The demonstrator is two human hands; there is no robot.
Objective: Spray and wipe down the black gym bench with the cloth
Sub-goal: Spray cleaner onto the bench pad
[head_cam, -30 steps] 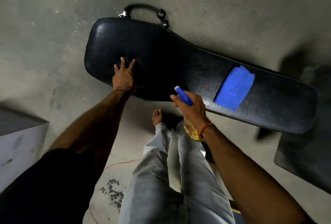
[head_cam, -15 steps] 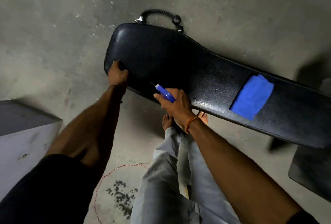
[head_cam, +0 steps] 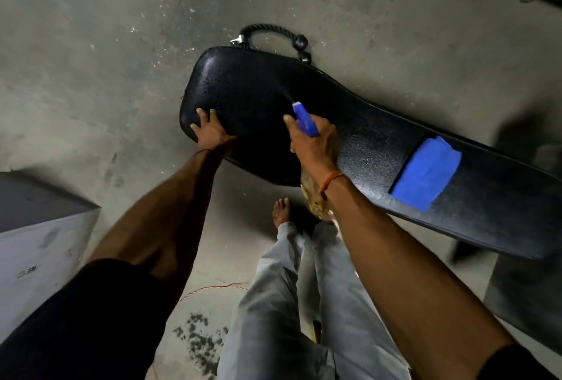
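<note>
The long black gym bench (head_cam: 349, 124) runs from upper middle to the right edge, its pad speckled with droplets. A folded blue cloth (head_cam: 425, 174) lies flat on the pad towards the right. My right hand (head_cam: 313, 142) grips a spray bottle (head_cam: 305, 119) with a blue head, its nozzle aimed at the bench's left end; the amber body hangs below my wrist. Fingers spread, my left hand (head_cam: 211, 131) presses on the near left corner of the pad.
A black rope handle (head_cam: 273, 36) lies on the concrete floor just beyond the bench's left end. A grey box (head_cam: 39, 227) stands at the left. My bare feet and grey trousers (head_cam: 304, 303) are below the bench, near a thin red cord (head_cam: 213, 290) and a dark stain.
My right hand has lifted the spray bottle up over the pad, pointing it at the left end. My left hand stays on the corner, fingers now spread. The view has shifted left.
</note>
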